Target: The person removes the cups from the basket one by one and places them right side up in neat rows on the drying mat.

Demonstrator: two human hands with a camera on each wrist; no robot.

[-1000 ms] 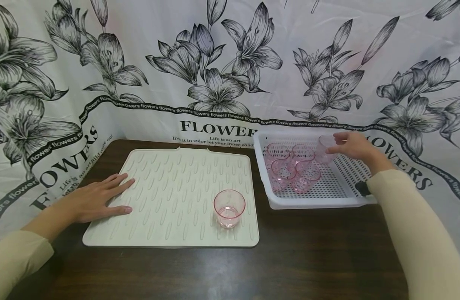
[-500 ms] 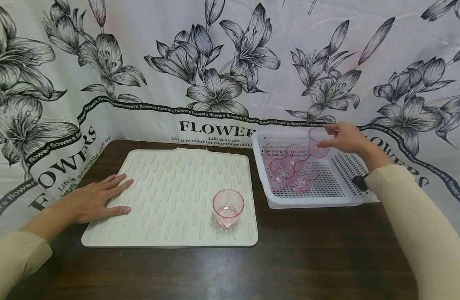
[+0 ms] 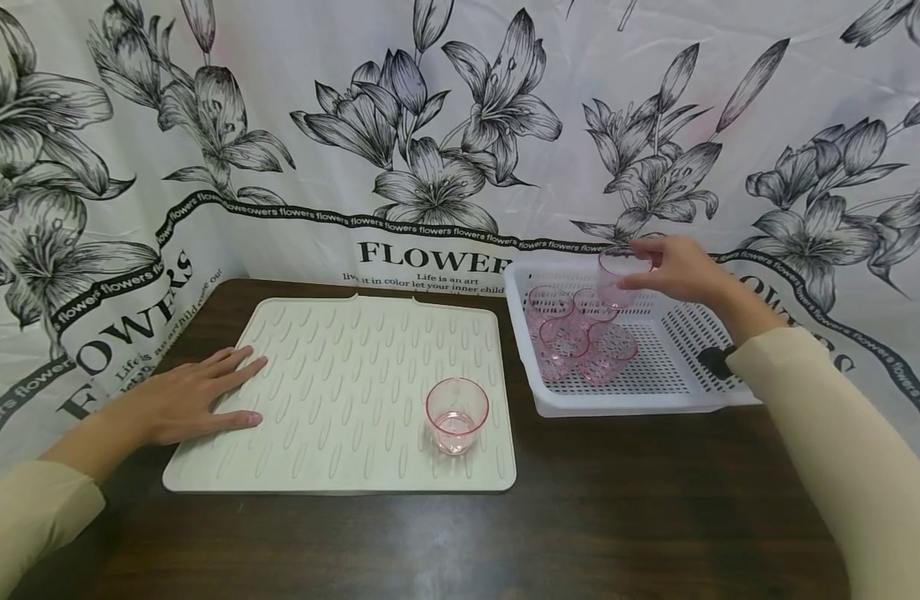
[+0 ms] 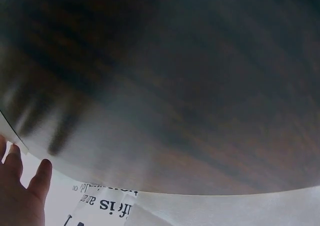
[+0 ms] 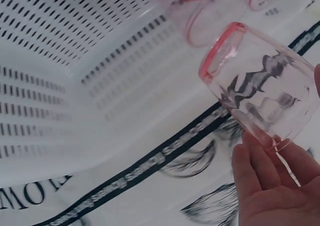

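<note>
My right hand (image 3: pixel 681 268) grips a clear pink drinking glass (image 3: pixel 622 275) near its rim, above the back of the white basket (image 3: pixel 617 406). In the right wrist view, thumb and fingers are round the same glass (image 5: pixel 260 85). Several pink-rimmed glasses (image 3: pixel 565 340) stand together in the basket's left half. My left hand (image 3: pixel 190 398) lies with spread, straight fingers on the left edge of a cream ridged mat (image 3: pixel 325 392). One pink-rimmed glass (image 3: pixel 457 417) stands upright on the mat's right side. The left wrist view shows only part of the left hand (image 4: pixel 22 191).
Mat and basket sit side by side on a dark wooden table (image 3: pixel 430 542), a narrow strip of wood between them. A white cloth (image 3: pixel 317 167) printed with flowers and lettering hangs behind. A small black object (image 3: pixel 715 362) shows by the right forearm, at the basket's right side.
My right hand has lifted the glass and carried it leftward, from the basket's back middle toward the other glasses. The left hand stays in place on the mat.
</note>
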